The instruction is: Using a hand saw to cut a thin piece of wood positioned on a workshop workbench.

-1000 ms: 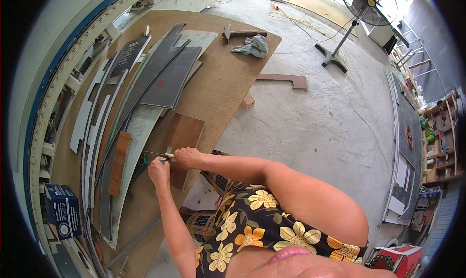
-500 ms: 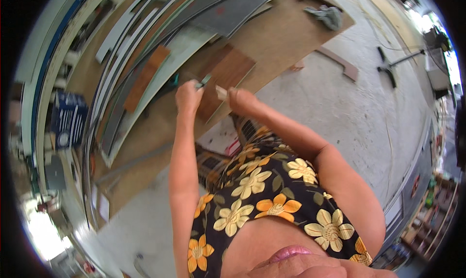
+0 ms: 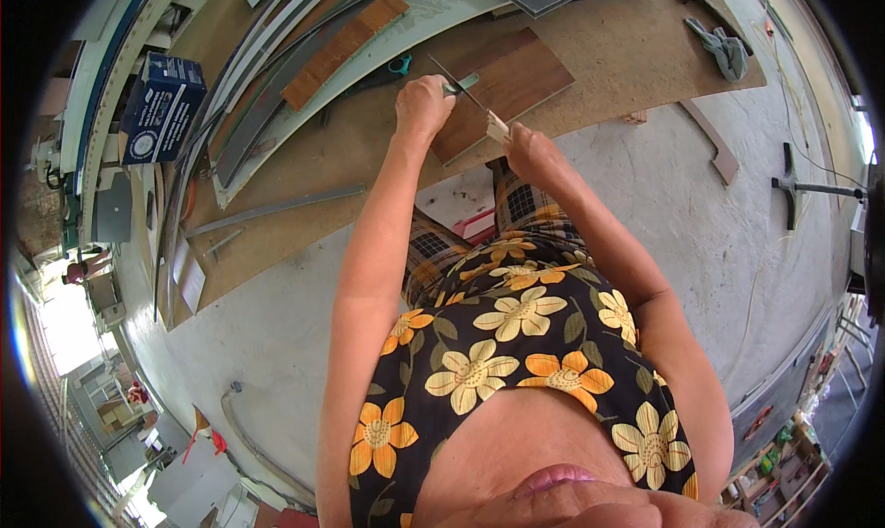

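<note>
My left hand is closed on a small pale-green strip, whose end sticks out past the fingers. In my right hand is a narrow, dark file-like tool, gripped by its pale handle. Its thin shaft points up and left, crossing the strip; whether the two touch I cannot tell. Both hands are over the near side of the brown worktable. Beneath the tool lies a reddish-brown wood-grain board.
Long panels and strips are stacked at the left, with a brown wood piece on top. Teal-handled scissors lie beside them. A dark blue box stands farther left. A grey glove rests at the table's right end.
My view has shifted, so the table and hands appear higher and farther right. The tool's shaft now shows clearly across the green strip. Both hands keep their holds.
</note>
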Tool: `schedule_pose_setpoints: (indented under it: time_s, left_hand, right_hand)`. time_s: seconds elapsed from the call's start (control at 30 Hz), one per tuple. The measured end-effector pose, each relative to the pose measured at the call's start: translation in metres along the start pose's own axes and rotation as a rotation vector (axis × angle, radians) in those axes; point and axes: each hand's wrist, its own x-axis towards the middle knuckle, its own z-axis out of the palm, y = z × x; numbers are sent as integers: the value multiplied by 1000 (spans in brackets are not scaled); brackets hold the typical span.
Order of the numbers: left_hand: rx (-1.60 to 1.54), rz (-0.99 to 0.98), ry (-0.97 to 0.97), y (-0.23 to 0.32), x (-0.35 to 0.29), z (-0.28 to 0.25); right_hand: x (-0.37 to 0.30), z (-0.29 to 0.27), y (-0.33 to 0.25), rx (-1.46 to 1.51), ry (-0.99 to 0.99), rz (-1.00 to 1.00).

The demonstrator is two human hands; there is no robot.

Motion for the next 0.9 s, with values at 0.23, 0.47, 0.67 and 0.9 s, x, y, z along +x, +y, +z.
schedule_pose_setpoints:
  time_s: [0.23, 0.47, 0.67, 0.9]
  left_hand:
    - [-7, -19, -10, 5, 2, -1]
    - [-82, -46, -35, 23, -7, 7]
    - [-45, -48, -4, 29, -9, 12]
    - [-37, -90, 10, 33, -12, 10]
  right_hand:
    - [56, -5, -28, -41, 47, -90]
    - [24, 4, -14, 13, 94, -26]
    - [38, 6, 0, 46, 106, -88]
    - [-2, 5, 6, 2, 98, -17]
